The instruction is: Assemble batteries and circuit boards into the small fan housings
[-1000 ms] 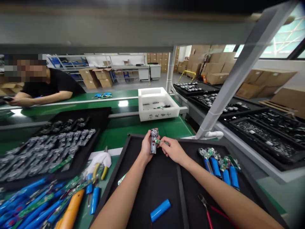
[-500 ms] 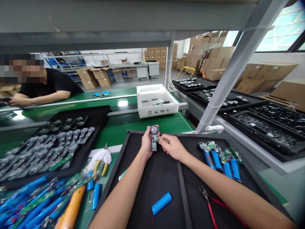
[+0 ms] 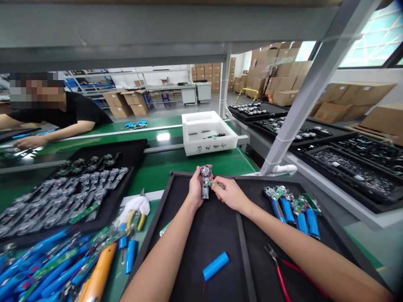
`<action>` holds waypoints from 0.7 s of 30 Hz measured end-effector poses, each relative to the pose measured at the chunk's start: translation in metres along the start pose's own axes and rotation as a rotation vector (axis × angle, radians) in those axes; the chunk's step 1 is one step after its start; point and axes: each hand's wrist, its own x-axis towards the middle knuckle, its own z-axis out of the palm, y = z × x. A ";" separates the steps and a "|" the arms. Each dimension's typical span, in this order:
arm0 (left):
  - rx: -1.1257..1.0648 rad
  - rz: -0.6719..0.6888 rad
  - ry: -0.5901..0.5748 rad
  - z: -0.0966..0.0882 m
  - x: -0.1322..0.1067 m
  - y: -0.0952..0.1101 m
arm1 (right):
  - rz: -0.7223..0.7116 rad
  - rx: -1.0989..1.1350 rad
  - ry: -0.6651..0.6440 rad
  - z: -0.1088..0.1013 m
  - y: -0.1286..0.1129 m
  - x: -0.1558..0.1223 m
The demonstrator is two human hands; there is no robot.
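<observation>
My left hand point(image 3: 196, 189) is closed around a grey plastic housing point(image 3: 205, 192) with a round fan-like part at its top, held upright above the black tray point(image 3: 217, 243). Between the fingertips of my right hand point(image 3: 229, 193) is a small green circuit board point(image 3: 214, 184), its inner end against or just over the housing's middle. Below the hands a blue battery cell point(image 3: 215, 266) with a red wire lies on the tray. Red-handled cutters point(image 3: 278, 272) rest near my right forearm. Several blue cells with boards point(image 3: 294, 214) lie at the tray's right.
Left of me, a black tray holds several grey housings point(image 3: 59, 201). In front of it are piled blue cells point(image 3: 47, 268), an orange-handled tool point(image 3: 100, 268) and yellow-handled pliers point(image 3: 136, 218). A white foam box point(image 3: 209, 144) stands ahead. A co-worker point(image 3: 78, 113) sits at far left; a metal post point(image 3: 302, 96) rises at right.
The view has shifted slightly. My hands keep nearly the same hold on the housing and board. The co-worker's arm has reached out over the bench, hand lowered.
</observation>
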 end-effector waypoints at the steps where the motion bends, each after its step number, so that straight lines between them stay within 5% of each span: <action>1: 0.000 -0.001 0.001 0.000 0.000 0.000 | -0.001 -0.002 -0.001 0.000 0.000 0.000; 21: -0.018 -0.016 0.021 0.004 -0.002 0.001 | -0.018 -0.032 -0.047 0.001 0.002 0.000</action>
